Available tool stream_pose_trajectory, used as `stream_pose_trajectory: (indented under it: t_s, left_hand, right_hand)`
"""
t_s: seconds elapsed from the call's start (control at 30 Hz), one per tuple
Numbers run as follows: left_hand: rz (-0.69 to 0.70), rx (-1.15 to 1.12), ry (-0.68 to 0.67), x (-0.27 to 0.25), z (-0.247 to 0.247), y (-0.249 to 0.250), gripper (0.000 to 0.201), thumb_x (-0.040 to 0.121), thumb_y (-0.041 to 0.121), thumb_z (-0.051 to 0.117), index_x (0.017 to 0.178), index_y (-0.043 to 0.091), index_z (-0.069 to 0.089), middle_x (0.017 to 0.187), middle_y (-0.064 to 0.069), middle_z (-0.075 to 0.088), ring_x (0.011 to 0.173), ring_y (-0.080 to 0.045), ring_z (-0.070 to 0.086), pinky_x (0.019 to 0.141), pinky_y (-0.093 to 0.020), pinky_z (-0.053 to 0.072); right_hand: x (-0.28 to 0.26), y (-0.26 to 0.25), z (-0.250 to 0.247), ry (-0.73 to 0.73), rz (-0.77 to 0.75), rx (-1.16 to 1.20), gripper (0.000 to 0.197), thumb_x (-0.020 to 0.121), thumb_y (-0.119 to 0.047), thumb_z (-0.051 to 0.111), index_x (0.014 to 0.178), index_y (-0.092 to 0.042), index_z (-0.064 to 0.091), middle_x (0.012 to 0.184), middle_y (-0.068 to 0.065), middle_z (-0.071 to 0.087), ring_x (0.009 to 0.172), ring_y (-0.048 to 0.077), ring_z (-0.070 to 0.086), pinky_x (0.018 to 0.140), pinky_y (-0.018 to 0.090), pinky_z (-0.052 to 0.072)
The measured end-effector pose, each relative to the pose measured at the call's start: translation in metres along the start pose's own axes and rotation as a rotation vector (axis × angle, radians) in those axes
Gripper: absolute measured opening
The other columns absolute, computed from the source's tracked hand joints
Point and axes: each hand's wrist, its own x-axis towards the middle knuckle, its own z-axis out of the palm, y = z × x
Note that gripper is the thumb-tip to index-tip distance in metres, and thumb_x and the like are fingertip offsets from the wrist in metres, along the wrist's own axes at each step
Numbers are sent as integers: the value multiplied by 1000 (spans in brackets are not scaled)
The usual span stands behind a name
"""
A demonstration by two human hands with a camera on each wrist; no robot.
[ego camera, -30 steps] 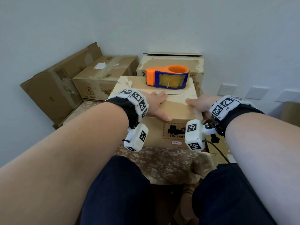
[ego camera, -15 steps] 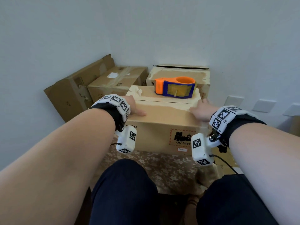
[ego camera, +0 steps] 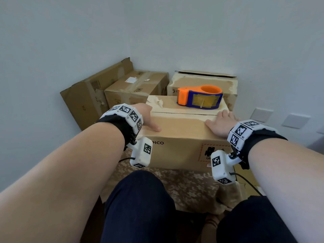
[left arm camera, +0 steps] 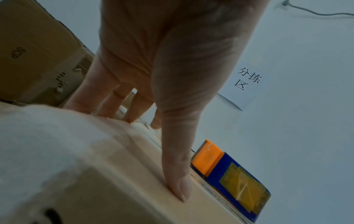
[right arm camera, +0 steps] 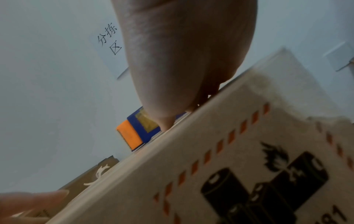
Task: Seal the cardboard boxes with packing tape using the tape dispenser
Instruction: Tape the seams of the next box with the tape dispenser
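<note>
We have the cardboard box (ego camera: 184, 130) in front of us on a stand covered with a patterned cloth (ego camera: 184, 185), and both of our hands are flat on its top. Our left hand (ego camera: 147, 118) lies over the top left corner, thumb stretched along the near flap and fingers straight, a little apart, reaching toward the far left edge. Our right hand (ego camera: 221, 123) sits at the top right corner, fingers straight and close together, thumb out to the side. Neither hand grips anything; we judge they are there to press the two flaps level, so that the seam (ego camera: 182, 113) between them stays closed for taping.

The tape dispenser (ego camera: 199, 97) rests on the far flap, near the box's far right corner, well apart from the left hand and only near the right. It lies with its orange cutter end toward the left. In the right wrist view our thumb partly covers it, so we cannot tell whether a free tape end is ready.

No fresh tape shows along the seam, so the sealing seems not yet begun. Three more boxes (ego camera: 136, 88) stand behind, against the wall (ego camera: 157, 32). The next move probably calls for one hand to keep holding the flaps while the other lifts the dispenser.
</note>
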Motion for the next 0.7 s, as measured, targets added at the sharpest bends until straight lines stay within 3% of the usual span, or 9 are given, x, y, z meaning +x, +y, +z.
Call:
stream_pose_trajectory:
  t_s: [0.13, 0.37, 0.6, 0.7]
  left_hand:
    - [40, -43, 12, 1, 4, -3, 104, 75, 58, 69, 152, 11, 18, 156, -7, 26, 141, -26, 28, 115, -39, 25]
    - [81, -179, 5, 4, 11, -25, 111, 68, 59, 74, 152, 15, 17, 156, -5, 27, 141, -25, 29, 115, -41, 25]
    - [157, -345, -128, 4, 20, -53, 119, 60, 64, 77, 152, 24, 13, 151, 3, 35, 133, -20, 40, 114, -42, 28]
    - [184, -377, -175, 4, 25, -64, 131, 56, 65, 79, 153, 25, 0, 153, 5, 32, 136, -17, 35, 115, -41, 25]
  right_hand:
    - [0, -12, -1, -26, 1, -3, 76, 96, -55, 25, 152, -5, 11, 160, 12, 8, 147, 30, 9, 118, 46, 13]
    - [-7, -53, 0, -72, -59, -12, 77, 97, -54, 27, 153, -7, 5, 162, 8, 0, 148, 26, 3, 118, 47, 9]
    - [-12, -95, 4, -81, -128, -33, 76, 97, -53, 30, 153, -6, 7, 161, 9, 2, 148, 27, 6, 117, 46, 11]
    - [-13, -111, 4, -94, -156, -58, 77, 97, -53, 29, 153, -6, 8, 161, 9, 2, 148, 27, 7, 117, 46, 12]
